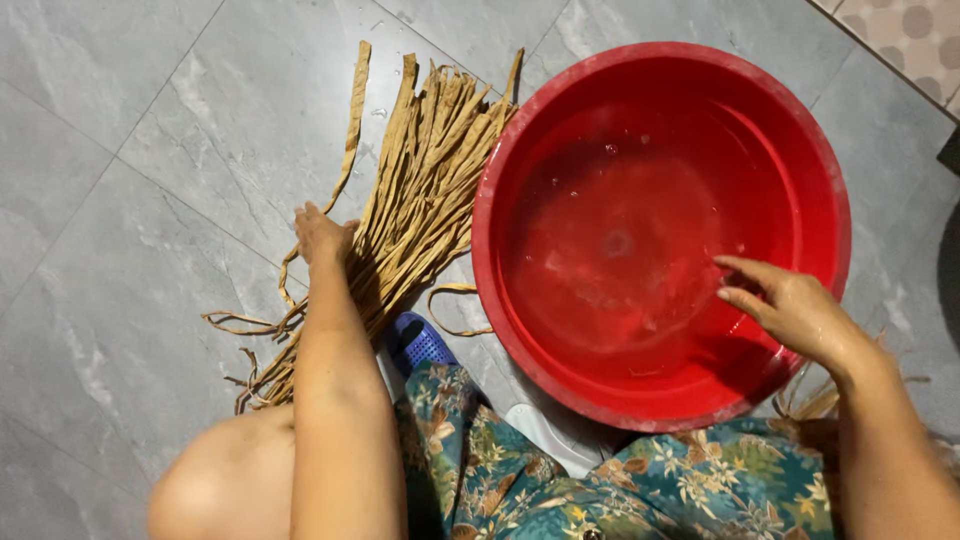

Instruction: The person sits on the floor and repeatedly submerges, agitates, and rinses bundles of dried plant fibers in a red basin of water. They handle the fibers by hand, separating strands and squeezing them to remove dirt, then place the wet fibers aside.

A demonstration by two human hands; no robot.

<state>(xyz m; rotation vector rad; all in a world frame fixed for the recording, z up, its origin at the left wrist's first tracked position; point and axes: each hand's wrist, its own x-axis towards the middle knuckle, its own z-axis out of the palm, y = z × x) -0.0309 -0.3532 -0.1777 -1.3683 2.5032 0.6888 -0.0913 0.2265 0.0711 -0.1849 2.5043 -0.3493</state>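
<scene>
Down on the grey tiled floor (130,200), the left hand (322,235) presses, fingers curled, on a bundle of tan strips (420,190); the right hand (785,300) hovers open above the water-filled red basin (830,190) beside it.

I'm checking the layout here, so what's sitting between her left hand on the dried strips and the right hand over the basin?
In the head view, the fanned bundle of tan strips and the red basin's near rim lie between the left hand and the right hand, then shallow water.

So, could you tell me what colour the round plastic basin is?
Red basin, head view.
</scene>
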